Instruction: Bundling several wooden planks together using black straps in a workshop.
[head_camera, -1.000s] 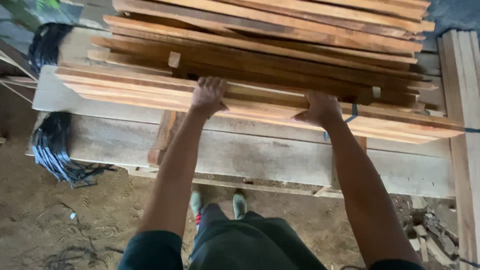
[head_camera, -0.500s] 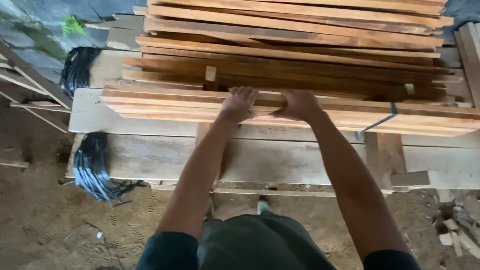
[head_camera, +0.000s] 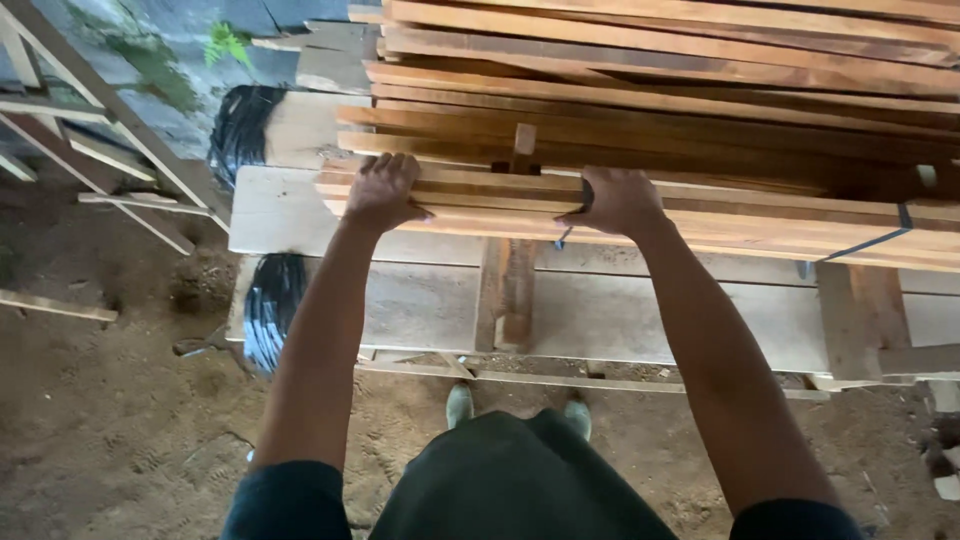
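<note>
Left hand (head_camera: 381, 192) and right hand (head_camera: 618, 200): both palm-down, fingers curled over the near edge of a bundle (head_camera: 720, 218) of pale planks. Each is clamped on it, well apart from the other. Bundle lies straight ahead of the person, long axis left to right, its left end just past the left hand; it runs far out to the right. Dark strap (head_camera: 872, 243) wraps it right of the right hand. It rests on the wider stack (head_camera: 640, 90), above broad boards (head_camera: 420, 300). Black coils (head_camera: 268, 310) sit left. No labels or signs visible.
</note>
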